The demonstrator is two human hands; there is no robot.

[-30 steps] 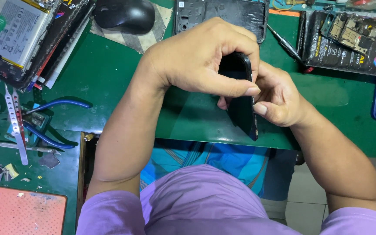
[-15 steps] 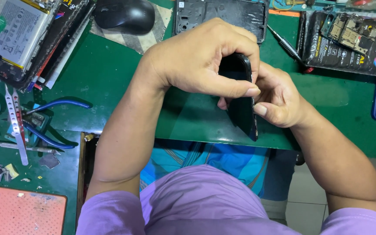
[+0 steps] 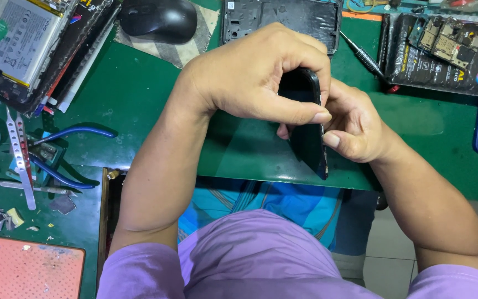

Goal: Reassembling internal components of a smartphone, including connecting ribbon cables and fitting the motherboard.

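A black phone (image 3: 307, 138) is held on edge above the green mat (image 3: 139, 99), its lower end pointing toward me. My left hand (image 3: 255, 77) wraps over its upper part, thumb pressed along the side. My right hand (image 3: 355, 130) grips the phone from the right, thumb against its edge close to the left thumb. Most of the phone's upper half is hidden by my fingers.
On the left lie an opened phone with its battery showing (image 3: 12, 39), blue-handled pliers (image 3: 62, 155), tweezers (image 3: 20, 160) and a red pad (image 3: 23, 268). A black mouse (image 3: 159, 19), a black phone frame (image 3: 283, 16), a screwdriver (image 3: 363, 55) and a circuit board on a black pouch (image 3: 443, 44) sit at the back.
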